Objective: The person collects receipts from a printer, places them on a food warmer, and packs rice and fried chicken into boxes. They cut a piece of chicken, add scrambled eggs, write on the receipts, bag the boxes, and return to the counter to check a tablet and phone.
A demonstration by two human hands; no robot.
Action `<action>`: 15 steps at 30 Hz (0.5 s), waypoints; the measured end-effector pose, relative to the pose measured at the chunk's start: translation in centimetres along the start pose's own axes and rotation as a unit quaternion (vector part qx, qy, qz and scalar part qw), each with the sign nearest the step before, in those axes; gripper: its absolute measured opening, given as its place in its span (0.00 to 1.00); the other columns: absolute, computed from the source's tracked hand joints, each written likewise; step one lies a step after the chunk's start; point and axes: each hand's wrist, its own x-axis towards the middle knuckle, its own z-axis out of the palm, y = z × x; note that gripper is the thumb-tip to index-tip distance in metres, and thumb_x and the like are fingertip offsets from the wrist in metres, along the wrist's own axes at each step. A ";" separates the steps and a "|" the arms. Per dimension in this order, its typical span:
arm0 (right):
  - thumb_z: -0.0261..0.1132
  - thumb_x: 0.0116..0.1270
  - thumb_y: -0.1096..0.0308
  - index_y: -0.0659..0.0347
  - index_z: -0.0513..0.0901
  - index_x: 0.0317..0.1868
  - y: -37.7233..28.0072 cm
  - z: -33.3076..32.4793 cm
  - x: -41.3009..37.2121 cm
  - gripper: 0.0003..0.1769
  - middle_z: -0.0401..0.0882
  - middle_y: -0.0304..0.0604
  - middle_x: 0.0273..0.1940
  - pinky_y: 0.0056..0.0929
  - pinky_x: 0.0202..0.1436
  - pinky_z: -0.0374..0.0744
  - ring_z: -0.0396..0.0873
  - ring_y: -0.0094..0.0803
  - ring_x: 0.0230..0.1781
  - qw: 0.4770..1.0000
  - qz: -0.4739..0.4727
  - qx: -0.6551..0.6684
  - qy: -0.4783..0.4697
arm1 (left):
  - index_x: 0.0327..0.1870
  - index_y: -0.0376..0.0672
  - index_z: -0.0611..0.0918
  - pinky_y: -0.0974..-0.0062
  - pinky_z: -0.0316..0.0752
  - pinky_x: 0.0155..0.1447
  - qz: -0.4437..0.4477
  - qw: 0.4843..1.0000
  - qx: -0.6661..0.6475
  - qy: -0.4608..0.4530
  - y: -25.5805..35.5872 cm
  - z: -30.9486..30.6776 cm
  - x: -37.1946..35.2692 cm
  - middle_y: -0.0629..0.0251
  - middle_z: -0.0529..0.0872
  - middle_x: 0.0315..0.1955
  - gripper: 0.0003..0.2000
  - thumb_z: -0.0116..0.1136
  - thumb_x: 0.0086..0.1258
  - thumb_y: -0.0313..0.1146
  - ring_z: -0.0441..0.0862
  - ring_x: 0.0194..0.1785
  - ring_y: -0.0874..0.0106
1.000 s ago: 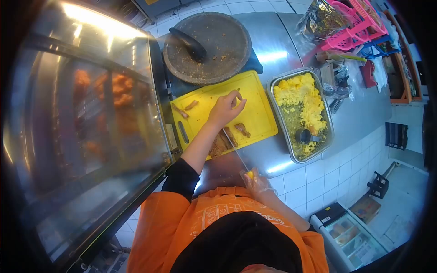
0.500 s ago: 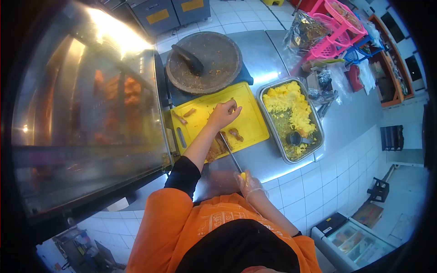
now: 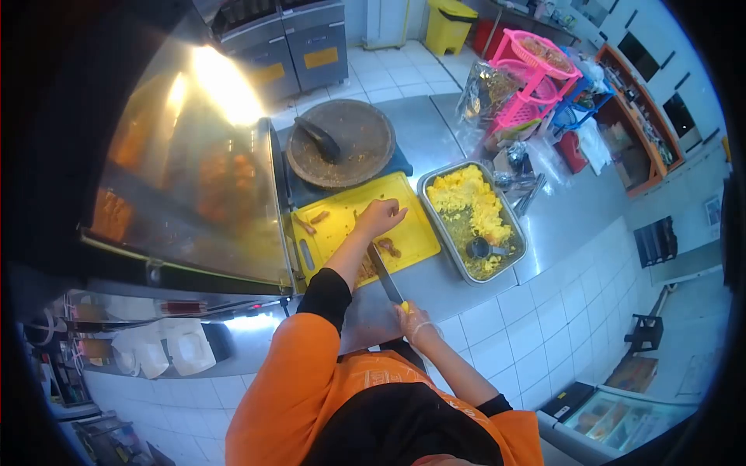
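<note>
Head view: a person in an orange shirt works at a yellow cutting board (image 3: 342, 230) on a steel counter (image 3: 435, 132). The left hand (image 3: 378, 217) rests mid-board with its fingers curled together; whether they pinch anything cannot be told. Off the board's near edge, the gloved right hand (image 3: 413, 320) is closed around a knife (image 3: 385, 276). The blade reaches onto the board beside brown food pieces (image 3: 391, 248). A stone mortar (image 3: 342, 147) sits just beyond the board, and a metal tray (image 3: 496, 269) of yellow food lies to its right.

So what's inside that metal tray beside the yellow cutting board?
The metal tray holds heaped yellow food and a dark scoop. Whatever lies beneath the food is covered.
</note>
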 end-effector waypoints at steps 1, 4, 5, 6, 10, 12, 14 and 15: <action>0.51 0.71 0.46 0.57 0.70 0.52 0.4 -0.6 0.1 0.23 0.78 0.68 0.39 0.54 0.47 0.74 0.76 0.64 0.45 1.000 -0.004 -0.001 0.009 | 0.25 0.40 0.78 0.74 0.65 0.25 0.009 1.000 0.001 0.004 0.6 -0.4 0.1 0.62 0.70 0.10 0.12 0.60 0.64 0.38 0.69 0.15 0.68; 0.51 0.71 0.47 0.58 0.70 0.52 0.9 -3.0 0.3 0.23 0.78 0.69 0.39 0.54 0.47 0.74 0.76 0.65 0.44 0.994 -0.060 0.078 -0.048 | 0.27 0.39 0.78 0.76 0.66 0.26 0.022 0.997 -0.008 0.076 2.9 -2.1 0.8 0.63 0.72 0.14 0.08 0.59 0.64 0.32 0.71 0.19 0.69; 0.50 0.71 0.46 0.58 0.71 0.51 0.4 -3.5 -0.6 0.23 0.78 0.68 0.39 0.54 0.46 0.75 0.77 0.66 0.43 0.999 -0.030 0.027 0.009 | 0.29 0.40 0.79 0.74 0.67 0.28 0.101 0.976 -0.056 0.184 4.6 -3.2 0.5 0.63 0.74 0.17 0.04 0.60 0.62 0.28 0.71 0.21 0.69; 0.50 0.71 0.46 0.58 0.72 0.49 0.1 -3.7 -1.6 0.23 0.79 0.68 0.38 0.53 0.46 0.75 0.77 0.66 0.42 0.998 0.005 -0.020 0.061 | 0.32 0.40 0.79 0.72 0.68 0.30 0.174 0.938 -0.102 0.284 6.0 -4.2 0.0 0.63 0.76 0.21 0.02 0.60 0.59 0.24 0.71 0.23 0.68; 0.59 0.66 0.48 0.60 0.69 0.49 -0.8 -6.4 0.6 0.24 0.80 0.63 0.36 0.50 0.45 0.77 0.79 0.61 0.41 0.974 -0.041 -0.072 0.212 | 0.34 0.39 0.79 0.74 0.69 0.31 0.198 0.931 -0.087 0.293 9.8 -8.2 -5.5 0.63 0.77 0.24 0.04 0.57 0.59 0.20 0.73 0.25 0.69; 0.61 0.64 0.49 0.61 0.69 0.51 -1.2 -6.6 3.2 0.26 0.79 0.61 0.39 0.48 0.45 0.77 0.80 0.58 0.42 0.971 -0.005 -0.094 0.219 | 0.33 0.39 0.79 0.74 0.70 0.32 0.179 0.957 -0.084 0.214 9.6 -8.2 -10.1 0.63 0.78 0.24 0.03 0.56 0.60 0.20 0.75 0.26 0.69; 0.63 0.63 0.49 0.61 0.69 0.52 -1.7 -6.4 4.1 0.28 0.79 0.58 0.42 0.47 0.45 0.78 0.80 0.55 0.43 0.969 0.025 -0.115 0.216 | 0.32 0.38 0.79 0.74 0.70 0.31 0.162 0.971 -0.060 0.163 10.5 -8.4 -15.3 0.62 0.79 0.24 0.02 0.57 0.60 0.21 0.76 0.26 0.69; 0.62 0.62 0.47 0.61 0.69 0.56 -2.0 -6.6 4.2 0.31 0.77 0.57 0.46 0.45 0.47 0.77 0.79 0.52 0.47 0.954 -0.007 -0.140 0.264 | 0.33 0.38 0.80 0.74 0.70 0.31 0.120 0.979 -0.052 0.159 10.1 -8.0 -18.3 0.62 0.80 0.25 0.02 0.58 0.61 0.22 0.76 0.26 0.69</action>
